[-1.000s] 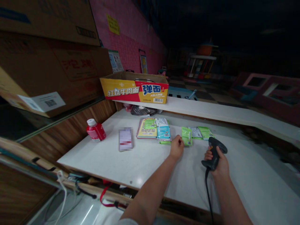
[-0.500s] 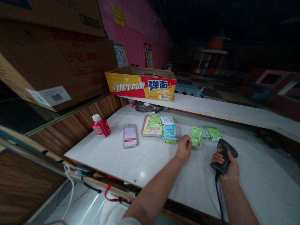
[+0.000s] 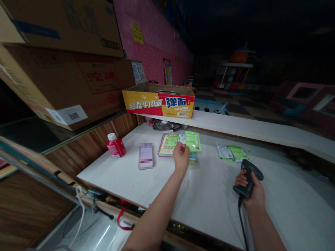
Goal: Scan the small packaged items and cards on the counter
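Note:
My left hand [image 3: 181, 156] pinches a green packet [image 3: 193, 141] by its left edge, over the right part of a pile of packets [image 3: 167, 146] and flat printed sheets or bags. Whether the held packet touches the pile, I cannot tell. My right hand [image 3: 252, 190] is wrapped round the handle of a black barcode scanner [image 3: 248, 177], its cable hanging down toward me. Beyond the scanner lie several green and white packets [image 3: 232, 152] flat on the white counter [image 3: 209, 195].
Left of the pile lie a phone-like slab [image 3: 146, 156] with a blurred face and a red bottle [image 3: 116, 145] with a white cap. An open noodle carton [image 3: 157, 104] stands on the raised ledge [image 3: 248, 125] behind. Large cardboard boxes [image 3: 78, 83] are stacked at left.
My left hand has carried the green packet leftward, from beside the right-hand packets to over the pile. My right hand still holds the scanner in nearly the same place. The view has shifted slightly.

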`<state>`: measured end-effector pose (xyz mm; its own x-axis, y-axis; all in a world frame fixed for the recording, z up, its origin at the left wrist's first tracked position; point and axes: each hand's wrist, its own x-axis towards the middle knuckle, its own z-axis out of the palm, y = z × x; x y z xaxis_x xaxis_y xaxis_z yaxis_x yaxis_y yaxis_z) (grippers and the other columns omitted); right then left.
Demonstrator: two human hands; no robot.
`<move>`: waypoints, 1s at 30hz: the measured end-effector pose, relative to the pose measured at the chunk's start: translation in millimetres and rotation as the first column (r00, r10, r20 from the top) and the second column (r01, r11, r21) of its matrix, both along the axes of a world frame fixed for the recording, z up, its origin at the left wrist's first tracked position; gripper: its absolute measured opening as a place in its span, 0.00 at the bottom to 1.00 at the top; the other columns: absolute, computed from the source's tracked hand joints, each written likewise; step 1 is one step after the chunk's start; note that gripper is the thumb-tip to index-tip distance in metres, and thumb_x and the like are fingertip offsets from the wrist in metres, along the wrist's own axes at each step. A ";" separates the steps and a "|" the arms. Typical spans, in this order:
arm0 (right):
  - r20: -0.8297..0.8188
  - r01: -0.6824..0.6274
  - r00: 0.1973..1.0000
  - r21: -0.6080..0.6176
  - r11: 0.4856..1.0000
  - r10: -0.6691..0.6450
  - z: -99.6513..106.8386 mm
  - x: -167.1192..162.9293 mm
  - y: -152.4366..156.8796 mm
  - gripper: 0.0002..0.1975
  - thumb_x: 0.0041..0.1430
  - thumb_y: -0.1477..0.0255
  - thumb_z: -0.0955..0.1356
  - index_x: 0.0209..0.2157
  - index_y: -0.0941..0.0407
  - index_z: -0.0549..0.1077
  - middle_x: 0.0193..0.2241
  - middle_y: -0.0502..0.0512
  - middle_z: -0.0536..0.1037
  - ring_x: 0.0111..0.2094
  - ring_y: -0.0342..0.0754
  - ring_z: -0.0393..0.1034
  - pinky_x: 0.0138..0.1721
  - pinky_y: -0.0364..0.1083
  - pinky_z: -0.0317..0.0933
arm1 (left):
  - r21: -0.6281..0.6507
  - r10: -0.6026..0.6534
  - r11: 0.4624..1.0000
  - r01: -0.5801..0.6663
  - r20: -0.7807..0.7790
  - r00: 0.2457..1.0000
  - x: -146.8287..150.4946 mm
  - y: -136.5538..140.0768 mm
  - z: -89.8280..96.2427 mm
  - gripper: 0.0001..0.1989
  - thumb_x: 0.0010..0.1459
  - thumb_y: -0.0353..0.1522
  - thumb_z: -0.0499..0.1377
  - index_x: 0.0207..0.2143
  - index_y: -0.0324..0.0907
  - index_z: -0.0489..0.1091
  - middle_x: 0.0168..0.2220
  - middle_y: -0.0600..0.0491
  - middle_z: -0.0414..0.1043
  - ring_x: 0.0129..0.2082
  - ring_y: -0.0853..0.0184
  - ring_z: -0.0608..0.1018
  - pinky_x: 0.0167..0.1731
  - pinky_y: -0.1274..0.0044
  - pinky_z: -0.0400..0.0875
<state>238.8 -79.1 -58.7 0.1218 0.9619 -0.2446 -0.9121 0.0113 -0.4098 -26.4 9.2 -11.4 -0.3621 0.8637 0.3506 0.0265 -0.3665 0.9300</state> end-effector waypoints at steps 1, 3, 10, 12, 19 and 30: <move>-0.009 -0.003 1.000 -0.001 1.000 0.003 -0.1 -0.1 0.2 0.15 0.47 0.73 0.73 0.37 0.57 0.67 0.22 0.43 0.63 0.17 0.36 0.59 0.16 0.35 0.62 | -0.007 0.054 0.999 -0.054 -0.029 0.998 -15.6 5.7 1.6 0.06 0.51 0.29 0.55 0.23 0.43 0.59 0.21 0.59 0.59 0.23 0.72 0.65 0.25 0.80 0.61; -0.014 -0.008 1.000 -0.003 1.000 0.008 -0.1 -0.3 0.5 0.15 0.47 0.72 0.73 0.37 0.57 0.67 0.21 0.43 0.63 0.17 0.35 0.60 0.17 0.34 0.62 | -0.067 0.139 0.987 -0.145 -0.087 0.987 -44.3 16.8 1.9 0.07 0.50 0.28 0.54 0.22 0.43 0.57 0.19 0.60 0.57 0.21 0.71 0.65 0.24 0.79 0.59; 0.046 -0.007 0.999 0.008 1.000 0.007 0.5 -1.7 1.0 0.15 0.48 0.70 0.73 0.36 0.56 0.66 0.21 0.43 0.61 0.17 0.36 0.59 0.16 0.35 0.61 | -0.215 0.179 0.929 -0.301 -0.450 0.875 -92.0 28.1 1.9 0.07 0.50 0.27 0.54 0.22 0.43 0.59 0.20 0.57 0.62 0.23 0.68 0.69 0.26 0.78 0.60; 0.051 -0.005 0.999 0.019 1.000 0.004 0.1 -2.0 0.9 0.15 0.48 0.70 0.73 0.36 0.56 0.66 0.22 0.43 0.62 0.17 0.36 0.58 0.16 0.35 0.61 | -0.219 0.166 0.908 -0.357 -0.594 0.787 -93.5 21.2 6.6 0.06 0.52 0.27 0.54 0.23 0.43 0.62 0.23 0.54 0.66 0.27 0.65 0.71 0.29 0.75 0.62; 0.098 -0.016 0.995 0.031 0.999 0.012 0.5 -1.9 0.7 0.16 0.48 0.69 0.73 0.36 0.55 0.65 0.22 0.43 0.61 0.17 0.37 0.58 0.15 0.37 0.61 | 0.014 0.192 0.887 -0.462 -0.920 0.340 -80.0 -9.2 16.1 0.11 0.58 0.31 0.54 0.40 0.40 0.73 0.44 0.40 0.71 0.46 0.52 0.72 0.45 0.65 0.65; 0.075 -0.026 0.997 0.030 0.999 0.024 1.4 -1.3 3.7 0.16 0.46 0.69 0.75 0.34 0.55 0.66 0.21 0.42 0.62 0.17 0.36 0.59 0.16 0.35 0.60 | 0.030 0.079 0.985 -0.170 -0.954 0.288 -59.4 -15.1 -8.8 0.17 0.60 0.32 0.54 0.52 0.44 0.70 0.56 0.41 0.66 0.58 0.51 0.66 0.57 0.59 0.60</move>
<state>237.5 -75.4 -57.3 0.1145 0.9720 -0.2054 -0.8792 0.0029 -0.4765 -85.9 -5.8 -20.2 0.0789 0.8760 0.4757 0.9464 -0.2157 0.2403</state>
